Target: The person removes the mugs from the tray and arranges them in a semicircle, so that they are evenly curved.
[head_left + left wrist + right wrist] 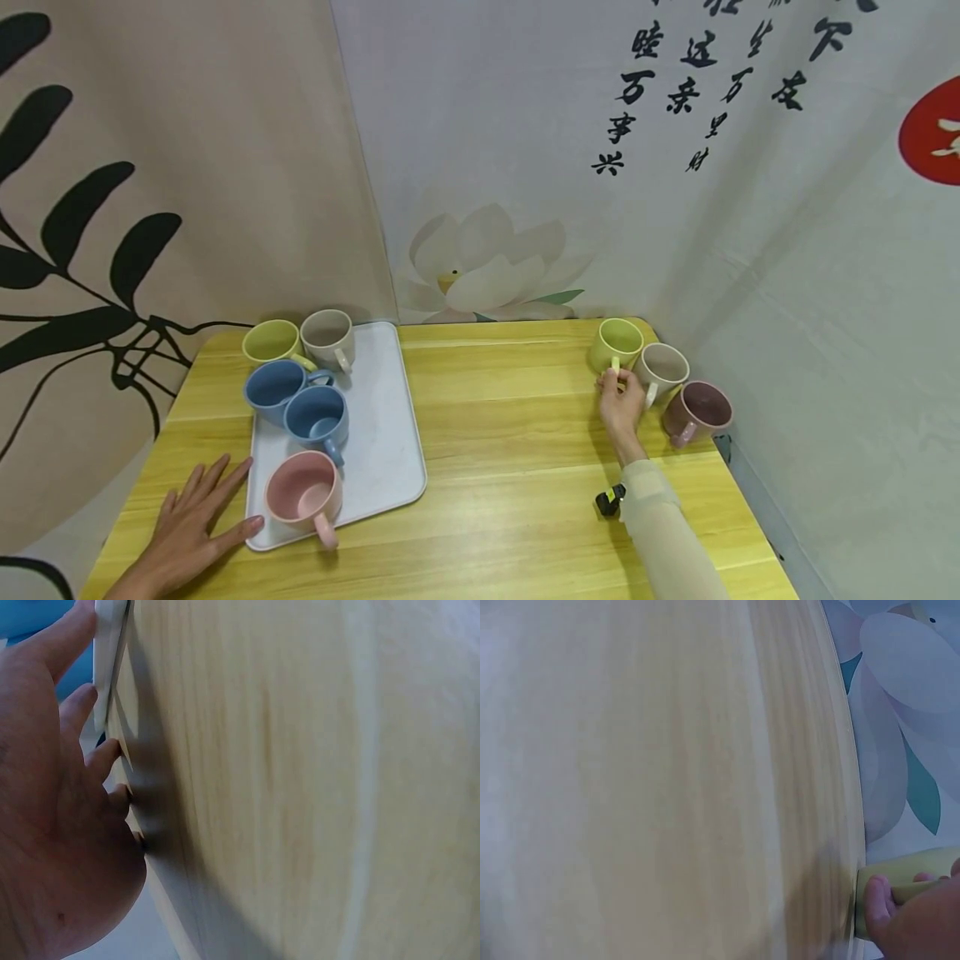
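At the far right of the table, my right hand [622,408] pinches the handle of a yellow-green mug [617,343]. The same mug [911,868] shows at the lower right of the right wrist view, with fingers [877,900] at its handle. Close beside it stand a white mug [663,364] and a mauve mug [699,411]. My left hand [191,533] lies with spread fingers at the left edge of a white tray [382,450]; thumb and fingertips are right at its rim, also seen in the left wrist view.
The tray bears a pink mug [303,487], two blue mugs, one of them in front [317,417], a white mug [328,337] and a yellow-green mug [272,342] near its back left corner. A printed curtain [487,167] hangs behind the wooden table [517,467].
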A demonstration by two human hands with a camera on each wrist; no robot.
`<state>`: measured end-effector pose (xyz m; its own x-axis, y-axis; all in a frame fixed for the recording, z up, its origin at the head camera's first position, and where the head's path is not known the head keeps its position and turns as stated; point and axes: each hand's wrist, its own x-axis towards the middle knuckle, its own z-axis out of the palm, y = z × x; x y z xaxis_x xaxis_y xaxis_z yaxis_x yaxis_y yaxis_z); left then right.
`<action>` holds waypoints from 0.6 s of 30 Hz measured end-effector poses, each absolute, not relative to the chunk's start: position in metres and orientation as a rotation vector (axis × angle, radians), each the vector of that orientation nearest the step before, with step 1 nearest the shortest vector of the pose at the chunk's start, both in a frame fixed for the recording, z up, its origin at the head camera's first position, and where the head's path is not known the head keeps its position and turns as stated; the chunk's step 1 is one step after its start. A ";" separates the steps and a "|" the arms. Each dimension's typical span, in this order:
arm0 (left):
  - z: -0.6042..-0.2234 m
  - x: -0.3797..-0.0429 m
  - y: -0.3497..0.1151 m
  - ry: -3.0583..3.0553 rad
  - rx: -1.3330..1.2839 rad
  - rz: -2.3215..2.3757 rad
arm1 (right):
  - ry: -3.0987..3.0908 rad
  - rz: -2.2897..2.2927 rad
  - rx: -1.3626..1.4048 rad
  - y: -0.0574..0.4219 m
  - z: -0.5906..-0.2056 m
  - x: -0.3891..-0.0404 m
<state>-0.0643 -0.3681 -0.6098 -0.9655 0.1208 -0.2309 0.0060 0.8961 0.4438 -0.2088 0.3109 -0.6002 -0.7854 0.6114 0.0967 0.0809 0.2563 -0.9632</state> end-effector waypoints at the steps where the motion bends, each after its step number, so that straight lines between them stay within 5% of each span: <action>1: -0.610 -0.064 -0.368 2.809 0.095 0.657 | -2.074 1.558 -0.623 0.311 -0.600 -0.208; 18: -0.610 -0.066 -0.369 2.789 0.079 0.686 | -2.253 1.629 -0.513 0.315 -0.592 -0.182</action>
<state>-0.0658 -0.3687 -0.6104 -0.9628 0.1157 -0.2443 -0.0108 0.8867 0.4623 -0.1817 0.3147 -0.5922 -0.8867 0.4605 0.0427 0.1037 0.2880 -0.9520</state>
